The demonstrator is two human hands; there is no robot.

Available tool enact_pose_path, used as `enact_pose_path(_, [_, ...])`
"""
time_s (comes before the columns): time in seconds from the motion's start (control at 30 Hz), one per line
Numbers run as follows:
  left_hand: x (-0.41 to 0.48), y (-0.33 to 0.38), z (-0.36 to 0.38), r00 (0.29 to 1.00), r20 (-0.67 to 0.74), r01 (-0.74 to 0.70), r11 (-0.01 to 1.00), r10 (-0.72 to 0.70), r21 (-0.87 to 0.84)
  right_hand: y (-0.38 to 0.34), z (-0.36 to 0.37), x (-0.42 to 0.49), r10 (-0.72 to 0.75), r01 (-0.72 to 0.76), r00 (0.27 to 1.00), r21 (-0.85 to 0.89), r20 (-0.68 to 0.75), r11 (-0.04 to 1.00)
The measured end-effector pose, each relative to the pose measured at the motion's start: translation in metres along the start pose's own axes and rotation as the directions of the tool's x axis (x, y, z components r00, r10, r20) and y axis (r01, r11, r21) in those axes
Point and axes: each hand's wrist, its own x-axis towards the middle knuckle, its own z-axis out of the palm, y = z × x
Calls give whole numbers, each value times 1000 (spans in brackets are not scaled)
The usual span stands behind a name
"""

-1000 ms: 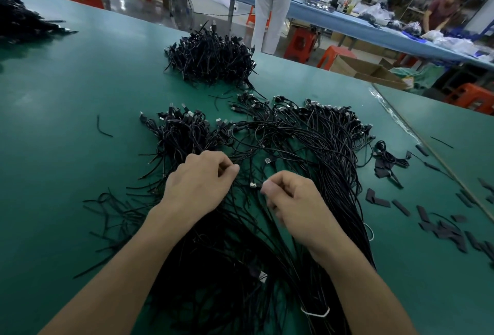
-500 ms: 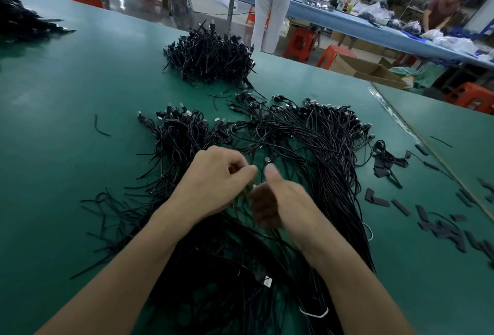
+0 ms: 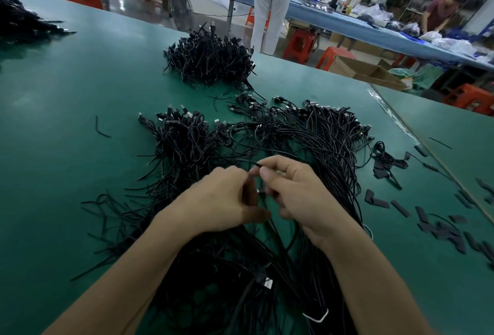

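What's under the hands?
A spread of loose black cables on the green table. The left hand and right hand pinch one cable above it. Table surface beneath them is covered.

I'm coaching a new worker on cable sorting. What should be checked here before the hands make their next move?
1. Right hand pinches the thin black cable: ok.
2. Left hand has its fingers curled onto the same cable: ok.
3. Cable is free of the loose pile: cannot tell, because the hands hide where it runs.
4. Black strips lie close by on the right, probably within reach: ok.
5. Green table has bare surface on the left for laying the cable down: ok.
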Motion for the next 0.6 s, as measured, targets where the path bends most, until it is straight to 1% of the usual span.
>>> enact_pose_path(0.03, [1, -3, 1, 998, -51, 37, 999, -37, 6, -4, 0, -3, -32, 32, 999, -27, 29, 999])
enact_pose_path(0.1, [3, -6, 3, 970, -215, 118, 993, -118, -13, -13, -1, -10, -84, 88, 986, -21, 143, 996])
enact_pose_path(0.17, [7, -9, 4, 905, -385, 152, 983, -182, -106, -22, 0, -17, -122, 138, 959, -44, 257, 989])
enact_pose_path(0.2, [9, -10, 4, 877, -431, 150, 973, -212, -172, -24, 0, -18, -136, 162, 952, -73, 273, 984])
enact_pose_path(0.23, [10, -12, 2, 865, -435, 163, 961, -248, -223, -25, 1, -18, -145, 175, 958, -103, 248, 979])
enact_pose_path(0.27, [11, -15, 1, 870, -402, 202, 950, -286, -238, -24, 1, -16, -153, 178, 971, -130, 181, 975])
enact_pose_path(0.33, [10, -19, -2, 908, -276, 274, 946, -314, -175, -16, -3, -9, -141, 132, 989, -162, -42, 978])
enact_pose_path(0.4, [8, -22, -1, 943, -188, 256, 960, -274, -115, -9, -11, -3, -106, 72, 958, -135, -267, 988])
enact_pose_path(0.43, [8, -22, 0, 947, -197, 235, 966, -253, -109, -7, -14, -2, -104, 58, 935, -145, -338, 988])
enact_pose_path(0.47, [7, -21, 1, 941, -248, 206, 972, -229, -115, -5, -17, -2, -116, 51, 923, -182, -366, 982])
enact_pose_path(0.5, [7, -21, 3, 922, -330, 169, 978, -201, -123, -5, -19, -3, -134, 54, 926, -227, -353, 972])
enact_pose_path(0.57, [7, -21, 4, 868, -482, 66, 989, -121, -131, -5, -19, -5, -173, 94, 956, -308, -237, 947])
enact_pose_path(0.6, [8, -21, 5, 849, -523, 13, 993, -72, -116, -6, -19, -7, -188, 128, 969, -325, -159, 937])
